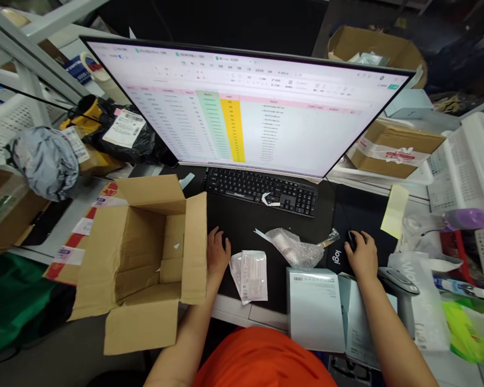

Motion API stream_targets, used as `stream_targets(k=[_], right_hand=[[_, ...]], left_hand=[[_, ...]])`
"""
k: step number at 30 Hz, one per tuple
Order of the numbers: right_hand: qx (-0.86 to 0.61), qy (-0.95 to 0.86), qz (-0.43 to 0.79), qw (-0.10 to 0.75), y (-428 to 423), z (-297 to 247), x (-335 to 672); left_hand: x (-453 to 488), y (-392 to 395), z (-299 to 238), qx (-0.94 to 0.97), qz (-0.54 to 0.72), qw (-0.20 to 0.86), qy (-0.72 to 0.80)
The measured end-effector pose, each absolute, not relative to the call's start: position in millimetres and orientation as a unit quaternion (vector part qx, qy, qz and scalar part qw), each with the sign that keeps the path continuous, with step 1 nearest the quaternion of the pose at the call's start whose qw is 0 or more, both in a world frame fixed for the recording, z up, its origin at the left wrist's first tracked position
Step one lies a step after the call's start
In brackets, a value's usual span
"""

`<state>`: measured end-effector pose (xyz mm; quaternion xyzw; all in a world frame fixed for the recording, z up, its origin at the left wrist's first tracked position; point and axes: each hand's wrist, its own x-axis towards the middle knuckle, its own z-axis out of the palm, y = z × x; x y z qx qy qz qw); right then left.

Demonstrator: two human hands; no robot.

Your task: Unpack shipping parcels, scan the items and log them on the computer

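Right grip (365,257): and there it was, curled over the black mouse (351,240), fingers draped across it!
Mouse: it sat on the dark logi mouse pad (361,207), well right of the keyboard (262,191).
Left grip (218,251): loosely spread, fingers out on the black desk mat (242,228), partly hidden by a flap of the cardboard box (139,258).
Cardboard box: flaps wide, gaping upward!
Between the hands: white packets (253,275) and a bubble-wrapped item (296,247) lay close together.
Monitor (282,123): a spreadsheet glowed, one column bright yellow.
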<state>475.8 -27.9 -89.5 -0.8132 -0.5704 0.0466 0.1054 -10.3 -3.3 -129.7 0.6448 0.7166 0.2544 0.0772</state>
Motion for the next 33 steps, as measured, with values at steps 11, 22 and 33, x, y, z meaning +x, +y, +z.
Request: stream_targets(k=[11,22,33], right_hand=[[-0.816,-0.565,0.053,0.109,-27.8,-89.7,475.5],[-0.748,-0.631,0.051,0.198,-0.2,-55.4,443.6],[-0.601,-0.773,0.126,0.159,82.1,-61.5,355.5]], left_hand=[[-9.3,-4.1,-129.1,0.642,0.259,0.080,0.717],[-10.2,-3.7,-132.2,0.643,0.255,0.080,0.718],[-10.2,-2.4,-134.1,0.652,0.257,0.063,0.711]])
